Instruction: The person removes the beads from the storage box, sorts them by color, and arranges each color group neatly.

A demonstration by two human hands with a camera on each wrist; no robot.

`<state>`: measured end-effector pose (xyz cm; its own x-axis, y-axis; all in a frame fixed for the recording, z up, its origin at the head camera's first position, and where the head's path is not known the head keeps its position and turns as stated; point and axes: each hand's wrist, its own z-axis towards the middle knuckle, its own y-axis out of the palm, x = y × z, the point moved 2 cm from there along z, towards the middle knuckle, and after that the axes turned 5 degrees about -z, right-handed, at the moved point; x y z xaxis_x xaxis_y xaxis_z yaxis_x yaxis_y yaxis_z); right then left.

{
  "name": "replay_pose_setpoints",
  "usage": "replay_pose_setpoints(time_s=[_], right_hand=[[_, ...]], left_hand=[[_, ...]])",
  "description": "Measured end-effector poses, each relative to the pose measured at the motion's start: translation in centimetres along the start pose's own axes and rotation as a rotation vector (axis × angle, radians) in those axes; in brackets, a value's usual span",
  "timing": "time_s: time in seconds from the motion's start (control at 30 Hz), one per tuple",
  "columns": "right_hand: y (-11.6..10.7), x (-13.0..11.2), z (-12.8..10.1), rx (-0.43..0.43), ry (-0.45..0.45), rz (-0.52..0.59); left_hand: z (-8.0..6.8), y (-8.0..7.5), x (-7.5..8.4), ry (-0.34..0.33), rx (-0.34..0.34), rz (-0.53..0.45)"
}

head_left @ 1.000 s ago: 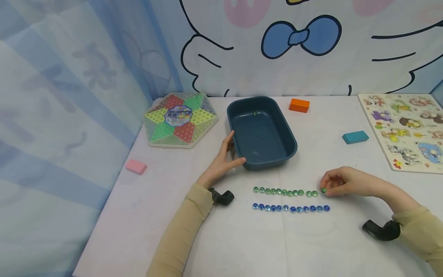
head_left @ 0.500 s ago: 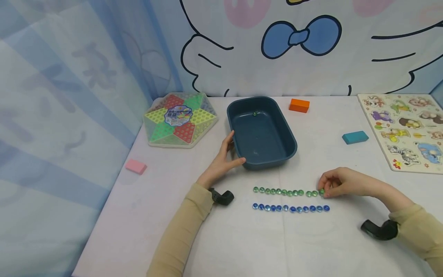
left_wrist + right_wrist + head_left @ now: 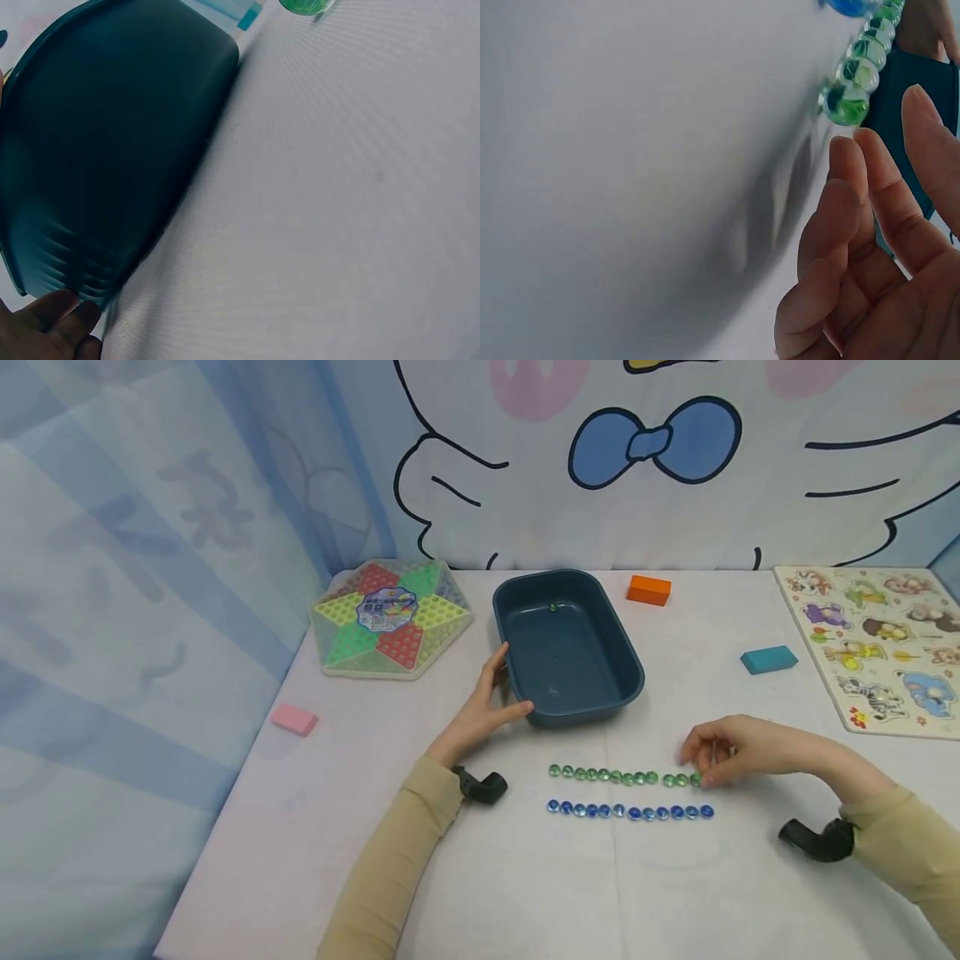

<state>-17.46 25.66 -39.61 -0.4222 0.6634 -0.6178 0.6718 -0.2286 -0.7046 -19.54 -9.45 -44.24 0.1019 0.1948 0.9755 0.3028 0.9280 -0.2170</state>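
Green glass marbles (image 3: pixel 616 776) lie in a row on the white tablecloth, with a small gap toward its right end. A row of blue glass marbles (image 3: pixel 634 813) lies parallel, nearer the person. My right hand (image 3: pixel 731 750) is at the right end of the green row, thumb tip close by the last green marble (image 3: pixel 845 103). In the right wrist view the fingertips are just behind that marble and spread apart. My left hand (image 3: pixel 480 706) rests against the near left corner of a dark blue plastic basin (image 3: pixel 570 722), thumb at the rim, fingers spread along the outer side.
One green marble (image 3: pixel 552 607) sits inside the basin. A hexagonal peg-patterned game box (image 3: pixel 390 620) is at the back left, a pink block (image 3: pixel 295 720) below it. Orange (image 3: pixel 648 590) and teal (image 3: pixel 768 660) blocks lie right of the basin. An animal puzzle board (image 3: pixel 873 647) occupies the right edge.
The right hand has brought a green marble leftward to the end of the green row and its fingers have loosened from it. The left hand and basin stay still.
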Motion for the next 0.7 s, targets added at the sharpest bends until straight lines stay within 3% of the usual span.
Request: replay_pose_setpoints(time_s=[0.23, 0.4, 0.7], right_hand=[[-3.3, -2.3, 1.2, -0.054, 0.088, -0.106], [-6.4, -5.0, 3.0, -0.041, 0.090, -0.162], [-10.8, -8.6, 8.4, 0.102, -0.006, -0.040]], left_hand=[[-0.1, 0.0, 0.1, 0.002, -0.001, -0.001], [0.0, 0.0, 0.1, -0.001, -0.001, 0.004], [-0.2, -0.2, 0.5, 0.011, -0.029, -0.010]])
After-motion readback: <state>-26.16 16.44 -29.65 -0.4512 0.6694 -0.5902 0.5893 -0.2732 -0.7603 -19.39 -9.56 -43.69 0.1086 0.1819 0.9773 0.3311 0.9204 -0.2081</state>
